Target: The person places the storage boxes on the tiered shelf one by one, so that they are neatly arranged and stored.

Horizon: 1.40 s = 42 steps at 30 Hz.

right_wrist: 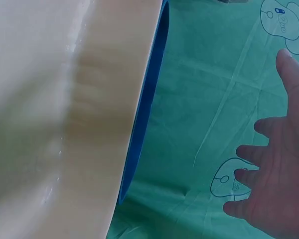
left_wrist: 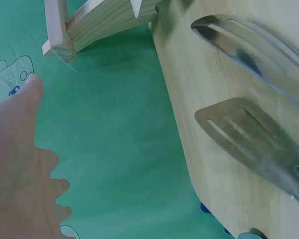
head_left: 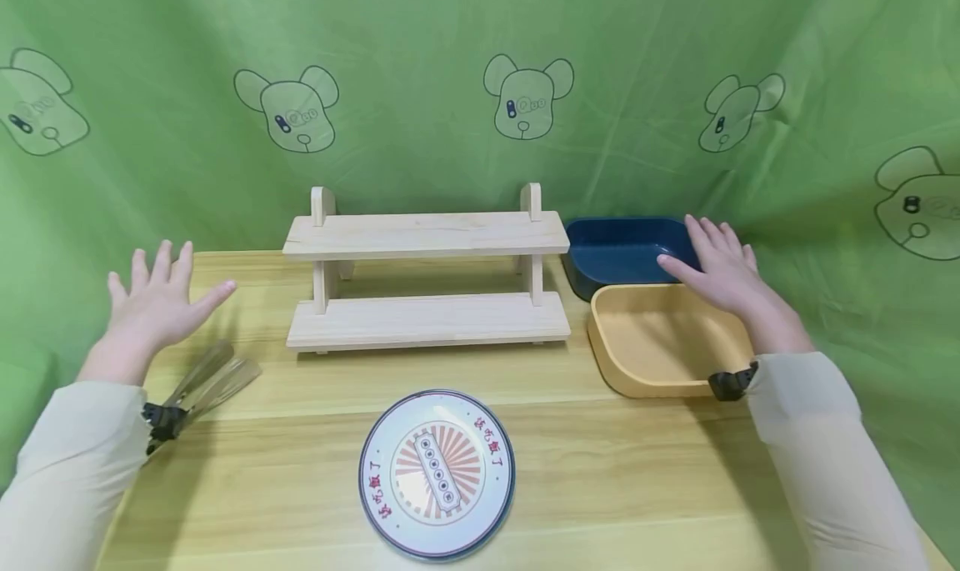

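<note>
fingers spread: left hand (head_left: 153, 308) near slotted heads (left_wrist: 239, 130), likely slick, by the tabletop's (head_left: 585, 471) left edge; right hand (head_left: 722, 269) near the yellow tray (head_left: 645, 387), toward the far right corner, seemingly stiff, light; grip its rim.

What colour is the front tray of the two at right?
The front tray is yellow-orange; the head view shows it best.
</note>
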### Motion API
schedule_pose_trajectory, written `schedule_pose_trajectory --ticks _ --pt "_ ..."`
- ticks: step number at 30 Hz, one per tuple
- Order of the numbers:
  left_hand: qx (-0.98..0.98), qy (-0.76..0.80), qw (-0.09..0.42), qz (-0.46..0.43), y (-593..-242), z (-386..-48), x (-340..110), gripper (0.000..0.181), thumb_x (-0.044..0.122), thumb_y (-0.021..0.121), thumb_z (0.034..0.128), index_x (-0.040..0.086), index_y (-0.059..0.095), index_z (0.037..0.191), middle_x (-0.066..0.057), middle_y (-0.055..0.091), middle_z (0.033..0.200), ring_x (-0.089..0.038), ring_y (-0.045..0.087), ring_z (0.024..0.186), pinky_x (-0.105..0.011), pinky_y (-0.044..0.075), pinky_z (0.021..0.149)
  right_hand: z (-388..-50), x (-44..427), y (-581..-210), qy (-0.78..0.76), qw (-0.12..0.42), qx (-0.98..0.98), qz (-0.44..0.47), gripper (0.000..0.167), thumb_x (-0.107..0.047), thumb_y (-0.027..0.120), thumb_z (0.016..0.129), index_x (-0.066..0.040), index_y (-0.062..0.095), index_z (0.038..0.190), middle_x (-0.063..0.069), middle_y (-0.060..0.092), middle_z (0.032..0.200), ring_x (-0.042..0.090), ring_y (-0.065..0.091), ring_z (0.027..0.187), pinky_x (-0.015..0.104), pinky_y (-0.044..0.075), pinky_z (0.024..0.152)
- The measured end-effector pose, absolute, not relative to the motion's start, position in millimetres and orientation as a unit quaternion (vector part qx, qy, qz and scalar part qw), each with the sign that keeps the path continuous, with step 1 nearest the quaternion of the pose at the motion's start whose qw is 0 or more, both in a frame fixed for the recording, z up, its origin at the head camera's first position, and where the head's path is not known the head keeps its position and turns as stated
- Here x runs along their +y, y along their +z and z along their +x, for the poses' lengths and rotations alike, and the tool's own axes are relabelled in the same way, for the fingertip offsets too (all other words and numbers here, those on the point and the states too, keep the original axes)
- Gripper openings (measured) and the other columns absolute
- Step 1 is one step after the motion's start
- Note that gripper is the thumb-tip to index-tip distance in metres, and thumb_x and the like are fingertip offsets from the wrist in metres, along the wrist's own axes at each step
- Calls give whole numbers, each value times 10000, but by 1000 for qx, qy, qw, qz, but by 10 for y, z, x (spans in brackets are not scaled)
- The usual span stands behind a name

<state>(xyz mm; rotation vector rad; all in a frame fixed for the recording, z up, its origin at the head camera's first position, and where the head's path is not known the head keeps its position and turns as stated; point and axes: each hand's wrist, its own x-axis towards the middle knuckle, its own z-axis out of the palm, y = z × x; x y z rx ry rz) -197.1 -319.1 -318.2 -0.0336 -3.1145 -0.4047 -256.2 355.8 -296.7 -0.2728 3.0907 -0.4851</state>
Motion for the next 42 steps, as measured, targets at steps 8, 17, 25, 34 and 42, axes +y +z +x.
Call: schedule_pose_trajectory --ticks 8,17,25,34,42 --pt "-991 -129 5 -19 -3273 -1980 -3161 895 625 266 912 17 -134 1433 -298 -194 1427 -497 -261 1232 -676 -212 894 -2482 3644 -2986 -169 -4 982 -88 821 -531 365 940 -94 -88 1467 267 -89 1484 419 -202 1311 670 -122 972" --pt "-991 -125 5 -44 -3388 -2003 -3077 920 629 307 904 3 -96 1444 -318 -128 1449 -479 -221 1272 -692 -150 934 -2389 3831 -3108 -200 -15 975 -94 775 -437 394 961 -20 -24 1463 319 -48 1464 451 -168 1310 605 -101 1028" --pt "-987 -139 -5 -76 -3492 -1990 -2980 911 600 343 913 1 -89 1446 -295 -97 1466 -491 -155 1292 -664 -129 971 -2252 4041 -3199 -249 -8 965 -86 751 -384 397 970 8 -22 1455 333 -63 1454 466 -164 1305 659 -69 999" --pt "-982 -148 -2 -119 -3629 -1987 -2869 871 543 370 934 -11 -63 1447 -277 -79 1475 -481 -112 1307 -645 -109 993 -2114 4265 -3322 -281 7 958 -66 721 -375 372 977 5 -12 1455 317 -97 1457 482 -134 1306 700 -47 966" --pt "-976 -161 -10 -146 -3811 -1971 -2706 866 530 405 930 -45 15 1447 -290 -9 1475 -477 -20 1322 -630 -29 1027 -2037 4433 -3414 -326 63 943 -37 708 -392 358 982 -24 -9 1464 331 -110 1446 556 -84 1269 746 17 916"
